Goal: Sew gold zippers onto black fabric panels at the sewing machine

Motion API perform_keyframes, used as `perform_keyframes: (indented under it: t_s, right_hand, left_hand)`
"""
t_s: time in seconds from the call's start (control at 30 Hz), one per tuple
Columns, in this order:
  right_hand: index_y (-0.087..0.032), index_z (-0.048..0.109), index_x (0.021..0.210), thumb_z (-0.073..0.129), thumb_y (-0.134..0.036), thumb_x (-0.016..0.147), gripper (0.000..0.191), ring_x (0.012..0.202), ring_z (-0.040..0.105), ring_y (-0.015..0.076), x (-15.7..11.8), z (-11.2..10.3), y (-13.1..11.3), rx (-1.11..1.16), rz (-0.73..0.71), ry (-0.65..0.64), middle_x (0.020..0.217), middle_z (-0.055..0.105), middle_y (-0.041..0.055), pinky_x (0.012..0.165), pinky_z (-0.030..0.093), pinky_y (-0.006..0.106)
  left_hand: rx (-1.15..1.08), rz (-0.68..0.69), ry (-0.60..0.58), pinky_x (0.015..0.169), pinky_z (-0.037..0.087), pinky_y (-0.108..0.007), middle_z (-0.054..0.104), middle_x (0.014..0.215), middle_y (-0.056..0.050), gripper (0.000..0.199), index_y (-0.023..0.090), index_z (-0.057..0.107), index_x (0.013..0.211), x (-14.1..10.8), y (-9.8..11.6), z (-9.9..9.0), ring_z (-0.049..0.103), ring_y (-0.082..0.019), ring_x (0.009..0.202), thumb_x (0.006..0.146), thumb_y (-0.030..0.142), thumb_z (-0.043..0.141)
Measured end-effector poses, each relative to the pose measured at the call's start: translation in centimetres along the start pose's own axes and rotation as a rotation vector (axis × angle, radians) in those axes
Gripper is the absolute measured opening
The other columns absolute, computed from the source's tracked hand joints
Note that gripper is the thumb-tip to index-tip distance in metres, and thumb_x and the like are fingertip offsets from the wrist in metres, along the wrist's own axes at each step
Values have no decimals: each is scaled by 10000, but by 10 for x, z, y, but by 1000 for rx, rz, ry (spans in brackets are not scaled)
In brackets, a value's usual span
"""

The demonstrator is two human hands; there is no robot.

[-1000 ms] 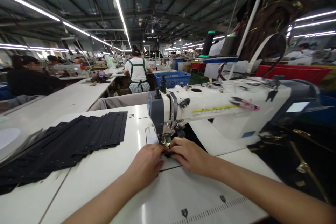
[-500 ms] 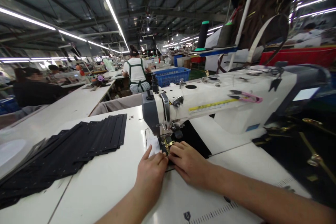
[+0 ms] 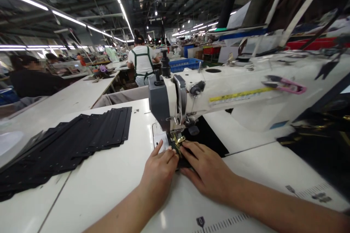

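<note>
Head camera view: a flat, matte black piece (image 3: 210, 139) is seen lying on the white table (image 3: 109, 185), at the gold-coloured presser foot (image 3: 178, 139) of a sewing machine (image 3: 160, 103). Its near edge is partly hidden by both hands. The left hand (image 3: 160, 171) is held palm down, fingertips at the foot, one finger lifted apart. The right hand (image 3: 212, 171) is angled in with fingers reaching forward, nearly meeting the left. Whether the piece is pinched or only pressed cannot be told. On the table's tick-marked scale (image 3: 229, 221), "0" can be read; the machine's yellow tape (image 3: 240, 94) is too blurred. Black panels (image 3: 87, 138) are fanned at left.
</note>
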State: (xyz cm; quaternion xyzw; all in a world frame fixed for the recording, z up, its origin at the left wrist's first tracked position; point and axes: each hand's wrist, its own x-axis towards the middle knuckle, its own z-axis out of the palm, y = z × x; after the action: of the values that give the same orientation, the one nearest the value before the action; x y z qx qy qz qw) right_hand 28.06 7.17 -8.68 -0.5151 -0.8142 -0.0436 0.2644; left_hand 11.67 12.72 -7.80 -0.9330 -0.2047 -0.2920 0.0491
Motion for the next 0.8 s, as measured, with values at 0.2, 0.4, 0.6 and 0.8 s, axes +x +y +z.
perform_keyframes:
  t_s: [0.2, 0.4, 0.6, 0.8]
  right_hand:
    - [-103, 583, 1047, 478, -330, 839, 326, 961, 500, 274, 9, -11, 7, 87, 25, -46, 1072, 551, 151, 827, 438, 431]
    - [-159, 594, 751, 541, -220, 799, 94, 766, 548, 186, 34, -6, 25, 93, 263, -2, 810, 602, 56, 685, 424, 291]
    - [-166, 588, 654, 547, -278, 799, 187, 571, 553, 161, 50, 5, 29, 44, 393, -46, 599, 599, 19, 513, 346, 253]
    - [-183, 608, 661, 617, -315, 753, 161, 545, 561, 125, 54, 3, 38, 110, 445, -123, 585, 612, -18, 483, 343, 215]
  left_hand:
    - [-7, 7, -38, 965, 403, -454, 652, 833, -70, 222, 133, 582, 854, 4, -6, 1, 638, -163, 776, 857, 87, 365]
    - [25, 16, -27, 882, 483, -405, 648, 804, -60, 240, 142, 582, 841, 6, -11, 3, 636, -166, 772, 845, 64, 355]
    - [37, 27, -37, 856, 498, -396, 650, 812, -72, 234, 127, 589, 856, 6, -12, 2, 636, -177, 766, 822, 53, 369]
    - [33, 25, -58, 846, 500, -392, 649, 828, -76, 235, 133, 586, 864, 7, -13, 3, 635, -179, 777, 803, 47, 376]
